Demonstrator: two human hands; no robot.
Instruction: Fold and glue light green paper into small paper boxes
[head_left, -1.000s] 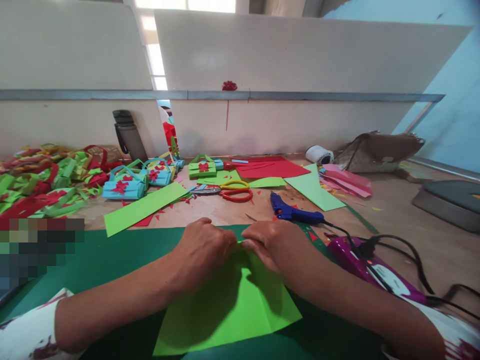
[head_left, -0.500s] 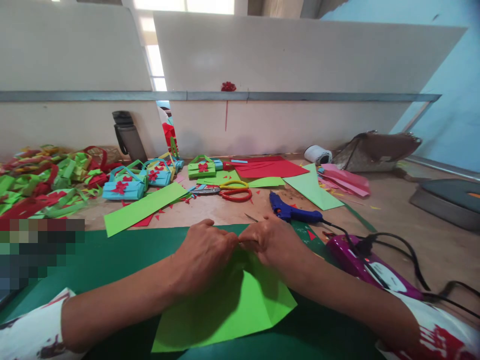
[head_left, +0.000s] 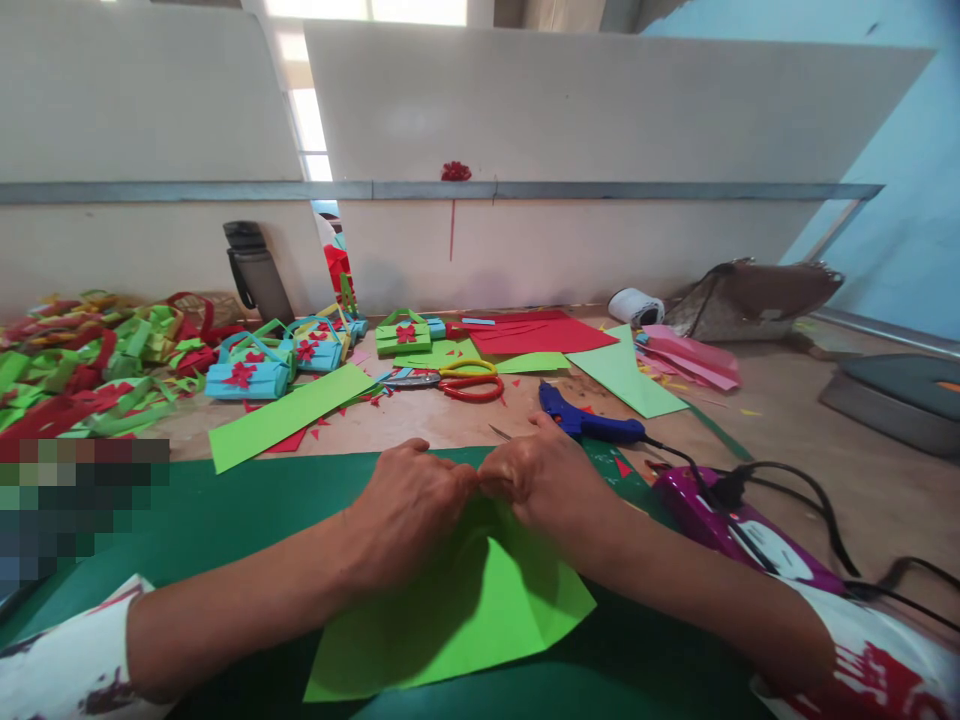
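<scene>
A sheet of bright green paper (head_left: 450, 645) lies over the dark green mat (head_left: 285, 510), its far edge lifted and bent under my fingers. My left hand (head_left: 412, 510) is closed on that far edge. Beside it, almost touching, my right hand (head_left: 540, 475) pinches the same edge. The fingertips and the gripped part of the sheet are mostly hidden behind my knuckles. Just past my right hand lies a blue glue gun (head_left: 589, 418), and a thin pointed metal tip (head_left: 499, 432) shows next to my knuckles.
Scissors (head_left: 472, 380) with red and yellow handles lie beyond the mat. Small paper bags (head_left: 247, 378) and a heap of paper pieces (head_left: 97, 360) are at left. A purple power strip (head_left: 750, 530) with black cables sits at right. Behind stand a bottle (head_left: 259, 270) and red paper (head_left: 540, 335).
Almost nothing differs. My right thumb is raised slightly higher, and both hands keep their grip on the green paper in the same place.
</scene>
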